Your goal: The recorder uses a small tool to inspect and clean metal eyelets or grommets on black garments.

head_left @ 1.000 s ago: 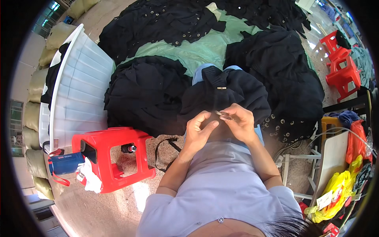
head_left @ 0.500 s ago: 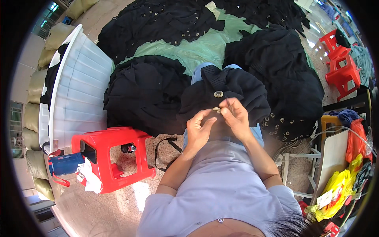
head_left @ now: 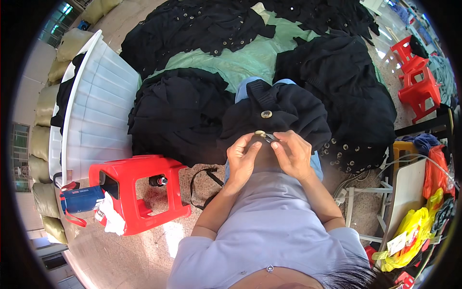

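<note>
A black knitted garment (head_left: 296,113) lies bunched across my lap. One round, pale-rimmed button (head_left: 266,114) shows on its upper part. My left hand (head_left: 242,156) is closed, pinching the garment's edge between thumb and fingers just under a second button (head_left: 260,133). In the closed fingers of my right hand (head_left: 296,155) is a small pair of thread snips (head_left: 272,137). Their metal tips point left, close beside that second button. Whether the blades touch any thread is too small to tell.
Heaps of black garments (head_left: 178,113) lie on a green sheet (head_left: 219,62) ahead. At left stand a red stool (head_left: 139,166), a dark bottle (head_left: 158,180) and a large white bin (head_left: 98,106). A yellow bag (head_left: 409,231) hangs at right; red stools (head_left: 418,89) stand beyond.
My right hand has turned and shifted slightly right, away from the button it was touching. The snips' metal tips now show beside the button. My left hand keeps its pinch.
</note>
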Tool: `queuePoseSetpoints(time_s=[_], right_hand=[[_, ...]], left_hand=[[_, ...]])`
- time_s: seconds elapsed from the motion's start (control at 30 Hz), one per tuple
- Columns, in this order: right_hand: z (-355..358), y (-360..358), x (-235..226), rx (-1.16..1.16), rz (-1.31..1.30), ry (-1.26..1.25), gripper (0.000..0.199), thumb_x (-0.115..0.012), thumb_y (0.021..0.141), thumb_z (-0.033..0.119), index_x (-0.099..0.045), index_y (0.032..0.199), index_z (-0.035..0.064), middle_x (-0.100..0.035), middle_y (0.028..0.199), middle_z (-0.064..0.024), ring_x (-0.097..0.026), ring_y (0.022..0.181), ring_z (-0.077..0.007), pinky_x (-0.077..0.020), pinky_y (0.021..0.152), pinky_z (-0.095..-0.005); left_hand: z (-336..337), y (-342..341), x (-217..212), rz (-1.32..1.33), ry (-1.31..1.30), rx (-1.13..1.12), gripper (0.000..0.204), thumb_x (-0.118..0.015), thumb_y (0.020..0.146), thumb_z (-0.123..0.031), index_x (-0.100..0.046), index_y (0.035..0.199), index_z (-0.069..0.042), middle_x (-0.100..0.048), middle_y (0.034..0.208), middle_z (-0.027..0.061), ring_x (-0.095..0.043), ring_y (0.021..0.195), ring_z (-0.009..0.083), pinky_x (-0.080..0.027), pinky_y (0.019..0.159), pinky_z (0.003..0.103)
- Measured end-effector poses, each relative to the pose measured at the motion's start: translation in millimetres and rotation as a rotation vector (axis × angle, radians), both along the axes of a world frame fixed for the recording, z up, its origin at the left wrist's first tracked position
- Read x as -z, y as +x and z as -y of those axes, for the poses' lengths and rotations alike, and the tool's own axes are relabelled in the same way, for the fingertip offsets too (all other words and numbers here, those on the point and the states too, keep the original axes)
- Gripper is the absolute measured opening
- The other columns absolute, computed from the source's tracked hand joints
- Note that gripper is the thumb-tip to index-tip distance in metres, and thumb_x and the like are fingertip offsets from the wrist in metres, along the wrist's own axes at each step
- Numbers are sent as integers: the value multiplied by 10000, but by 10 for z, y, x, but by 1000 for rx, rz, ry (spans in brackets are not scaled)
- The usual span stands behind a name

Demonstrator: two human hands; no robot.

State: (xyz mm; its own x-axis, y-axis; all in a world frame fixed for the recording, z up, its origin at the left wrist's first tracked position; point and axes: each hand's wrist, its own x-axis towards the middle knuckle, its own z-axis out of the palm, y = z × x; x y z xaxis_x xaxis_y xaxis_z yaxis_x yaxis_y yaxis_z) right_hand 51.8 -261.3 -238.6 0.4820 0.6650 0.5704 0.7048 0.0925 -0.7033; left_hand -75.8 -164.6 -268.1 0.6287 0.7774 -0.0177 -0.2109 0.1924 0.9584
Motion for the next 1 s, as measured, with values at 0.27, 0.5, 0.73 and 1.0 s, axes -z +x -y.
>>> queuePoseSetpoints(time_s=[0.27, 0.5, 0.73, 1.0], right_hand=[[13, -7, -6, 0, 212, -31, 228, -750, 761, 56, -657, 965, 19, -636, 743, -99, -606, 601, -252, -475, 543, -326], [13, -20, 27, 22, 236, -48, 224, -757, 745, 36, -655, 945, 30, -639, 741, -87, -605, 591, -241, -470, 531, -320], [2, -20, 37, 8, 206, -27, 219, -750, 748, 23, -655, 945, 27, -644, 746, -91, -615, 598, -244, -477, 532, -319], [1, -13, 22, -2, 216, -17, 215, -747, 751, 31, -654, 945, 20, -637, 731, -97, -614, 598, -252, -478, 534, -319]], left_hand=[[3, 1, -7, 21, -12, 10, 224, -604, 919, 14, -645, 1138, 39, -687, 1020, 29, -609, 889, 56, -494, 802, 210], [21, 3, 8, 41, -4, 1, 225, -610, 917, 14, -647, 1138, 35, -688, 1022, 28, -606, 892, 55, -491, 809, 210], [36, 3, -12, 35, -25, 7, 224, -610, 917, 13, -647, 1137, 37, -686, 1025, 27, -602, 892, 53, -485, 807, 206], [35, -5, -17, 60, -83, 20, 219, -606, 918, 9, -649, 1131, 35, -683, 1015, 22, -594, 885, 50, -480, 803, 204]])
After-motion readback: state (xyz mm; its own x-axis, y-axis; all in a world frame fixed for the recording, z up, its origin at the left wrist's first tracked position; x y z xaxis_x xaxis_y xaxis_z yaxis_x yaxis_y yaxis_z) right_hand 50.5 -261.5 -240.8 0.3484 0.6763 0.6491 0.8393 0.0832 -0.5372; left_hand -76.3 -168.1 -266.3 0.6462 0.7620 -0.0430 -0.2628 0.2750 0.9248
